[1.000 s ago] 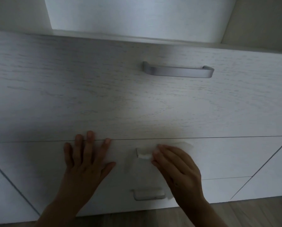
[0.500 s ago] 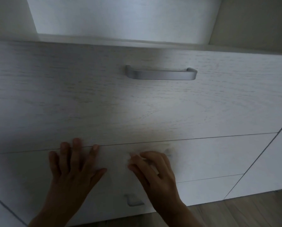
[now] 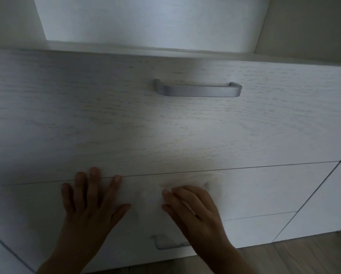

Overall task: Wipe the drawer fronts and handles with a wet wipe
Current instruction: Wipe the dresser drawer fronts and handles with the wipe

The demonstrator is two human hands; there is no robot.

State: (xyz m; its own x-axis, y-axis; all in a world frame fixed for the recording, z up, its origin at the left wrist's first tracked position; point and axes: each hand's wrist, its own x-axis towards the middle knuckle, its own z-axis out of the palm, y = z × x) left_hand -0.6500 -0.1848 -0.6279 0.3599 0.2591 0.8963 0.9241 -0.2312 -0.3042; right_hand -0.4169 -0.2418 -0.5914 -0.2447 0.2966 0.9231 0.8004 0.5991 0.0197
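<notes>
Straight below the top handle (image 3: 198, 90), the wipe (image 3: 197, 180) lies on the middle drawer front (image 3: 264, 190), a blurred pale patch whose long axis runs level, parallel to that handle. The right hand (image 3: 195, 210) presses it flat, fingers nearly straight and pointing up-left. Below-left of the handle, the left hand (image 3: 90, 204) lies spread and holds nothing. Half a second earlier both hands sat almost the same; a second ago the wipe's corner showed sharply.

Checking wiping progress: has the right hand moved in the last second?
Yes: the right hand has slid left, judged against the lower drawer handle below it.
</notes>
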